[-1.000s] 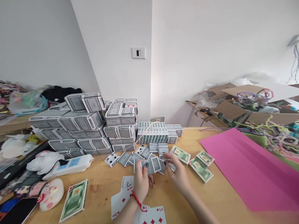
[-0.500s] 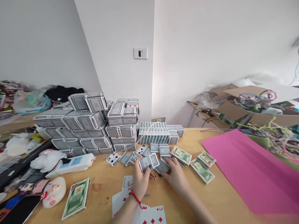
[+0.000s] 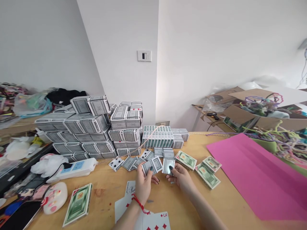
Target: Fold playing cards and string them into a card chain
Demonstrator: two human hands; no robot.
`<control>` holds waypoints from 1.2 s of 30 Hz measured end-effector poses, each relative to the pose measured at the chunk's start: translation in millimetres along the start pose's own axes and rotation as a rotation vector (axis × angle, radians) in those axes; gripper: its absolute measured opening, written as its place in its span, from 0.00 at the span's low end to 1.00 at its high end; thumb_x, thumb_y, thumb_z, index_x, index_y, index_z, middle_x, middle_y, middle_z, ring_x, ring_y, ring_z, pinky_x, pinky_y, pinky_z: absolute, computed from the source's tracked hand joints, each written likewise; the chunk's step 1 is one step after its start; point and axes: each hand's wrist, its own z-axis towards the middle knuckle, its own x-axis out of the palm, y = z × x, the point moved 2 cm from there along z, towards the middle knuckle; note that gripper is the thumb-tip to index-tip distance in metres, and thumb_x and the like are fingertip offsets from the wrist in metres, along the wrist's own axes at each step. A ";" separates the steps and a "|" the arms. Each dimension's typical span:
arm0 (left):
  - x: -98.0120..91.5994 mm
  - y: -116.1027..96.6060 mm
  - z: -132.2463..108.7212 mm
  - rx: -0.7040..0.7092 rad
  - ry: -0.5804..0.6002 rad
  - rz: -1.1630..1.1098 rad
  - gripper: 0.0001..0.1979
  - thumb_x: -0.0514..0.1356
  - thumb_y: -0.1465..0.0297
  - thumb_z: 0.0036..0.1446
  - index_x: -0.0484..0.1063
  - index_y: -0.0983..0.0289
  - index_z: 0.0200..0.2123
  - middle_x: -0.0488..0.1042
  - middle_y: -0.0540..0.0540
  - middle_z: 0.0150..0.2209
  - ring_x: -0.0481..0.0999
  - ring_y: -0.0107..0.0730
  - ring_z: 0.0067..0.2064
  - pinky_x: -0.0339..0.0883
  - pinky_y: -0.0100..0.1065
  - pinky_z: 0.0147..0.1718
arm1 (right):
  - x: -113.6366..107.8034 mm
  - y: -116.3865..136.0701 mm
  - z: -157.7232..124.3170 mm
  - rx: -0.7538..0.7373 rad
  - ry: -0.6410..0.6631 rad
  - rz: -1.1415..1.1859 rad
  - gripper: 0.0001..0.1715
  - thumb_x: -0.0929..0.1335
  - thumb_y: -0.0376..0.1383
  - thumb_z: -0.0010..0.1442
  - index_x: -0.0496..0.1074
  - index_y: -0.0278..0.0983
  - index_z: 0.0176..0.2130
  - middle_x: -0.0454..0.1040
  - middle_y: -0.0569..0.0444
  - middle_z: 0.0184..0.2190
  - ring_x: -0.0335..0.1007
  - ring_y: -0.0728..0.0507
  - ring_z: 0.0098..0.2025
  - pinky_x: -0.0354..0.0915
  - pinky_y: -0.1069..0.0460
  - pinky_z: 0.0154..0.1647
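1 card (image 3: 168, 166), right hand (image 3: 181, 179), left hand (image 3: 143, 187)

"How many hands show?"

"Two: the person's left hand (image 3: 143, 186) and right hand (image 3: 181, 179)."

"And the green-printed packs?"

"Four green card packs (image 3: 207, 176): three right of the hands, one left."

"Pink sheets?"

"One pink sheet (image 3: 254, 175)."

"Anything else single?"

"One power strip (image 3: 72, 170), one wall switch plate (image 3: 144, 56)."
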 end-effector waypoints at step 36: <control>3.2 -0.9 -2.1 -0.005 0.093 0.183 0.12 0.50 0.67 0.52 0.55 0.61 0.42 0.59 0.40 0.13 0.64 0.27 0.14 0.58 0.27 0.13 | 3.5 0.6 -1.6 -0.088 0.030 -0.103 0.23 0.70 0.50 0.44 0.60 0.37 0.29 0.70 0.58 0.22 0.70 0.48 0.20 0.66 0.54 0.19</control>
